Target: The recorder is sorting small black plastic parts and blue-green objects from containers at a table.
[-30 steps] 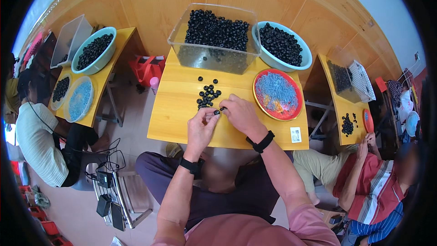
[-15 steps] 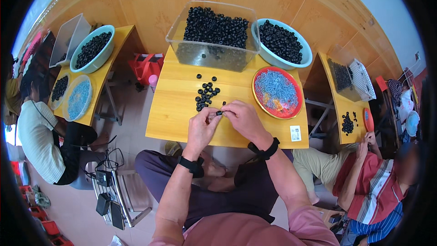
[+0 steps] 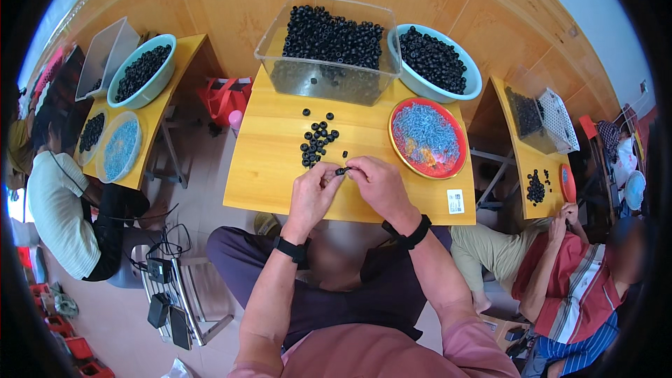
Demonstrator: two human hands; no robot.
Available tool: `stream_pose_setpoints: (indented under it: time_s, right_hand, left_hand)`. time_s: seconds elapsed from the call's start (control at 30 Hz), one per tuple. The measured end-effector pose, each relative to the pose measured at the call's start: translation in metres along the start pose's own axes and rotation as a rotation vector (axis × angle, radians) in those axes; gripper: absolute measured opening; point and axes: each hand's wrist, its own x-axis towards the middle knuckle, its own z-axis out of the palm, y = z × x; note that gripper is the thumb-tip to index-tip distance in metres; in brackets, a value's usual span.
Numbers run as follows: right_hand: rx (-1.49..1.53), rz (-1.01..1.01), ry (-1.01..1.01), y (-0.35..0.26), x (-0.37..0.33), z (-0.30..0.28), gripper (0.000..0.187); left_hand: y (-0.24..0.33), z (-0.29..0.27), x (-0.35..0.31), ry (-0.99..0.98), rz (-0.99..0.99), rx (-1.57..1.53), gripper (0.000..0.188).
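Over the near part of the yellow table [image 3: 280, 182], my left hand [image 3: 313, 190] and my right hand [image 3: 378, 183] meet with their fingers pinched together. Between the fingertips is a small black ring-shaped piece [image 3: 342, 171], gripped from both sides; whether a second small part sits in it I cannot make out. Just beyond my fingers lies a loose cluster of similar black pieces [image 3: 319, 137]. One single black piece [image 3: 345, 155] rests close to my right fingertips. To the right stands a red round tray [image 3: 462, 157] heaped with small clear-blue pieces [image 3: 427, 129] and a few orange ones.
At the table's back, a clear plastic bin [image 3: 329, 87] and a light-blue basin [image 3: 472, 87] hold many black pieces. A white label [image 3: 456, 201] sticks near the right corner. People sit at side tables left [image 3: 168, 91] and right [image 3: 518, 161]. A metal stool [image 3: 199, 301] stands lower left.
My fingertips have shifted slightly, and the black piece between them now lies more level, with more of it showing. The view has tilted a little; the loose pieces stay put.
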Motion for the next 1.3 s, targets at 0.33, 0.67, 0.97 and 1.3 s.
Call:
stream_pose_setpoints:
  time_s: [0.33, 0.67, 0.97, 1.3]
  right_hand:
    - [-0.047, -0.046, -0.018, 0.0003, -0.002, 0.0021, 0.009]
    - [0.019, 0.043, -0.001, 0.0004, -0.0013, -0.0033, 0.012]
    - [-0.058, -0.104, -0.005, 0.0051, -0.0038, 0.0024, 0.01]
    - [-0.063, -0.019, -0.063, 0.0024, 0.0052, -0.0036, 0.011]
  left_hand:
    - [-0.0026, 0.0009, -0.0005, -0.009, 0.007, 0.004, 0.019]
    - [0.0005, -0.0023, -0.0001, -0.063, -0.085, -0.032, 0.017]
    - [-0.0032, 0.0002, -0.0009, -0.038, -0.035, -0.026, 0.018]
    - [-0.0012, -0.0019, 0.0005, -0.082, -0.102, -0.083, 0.021]
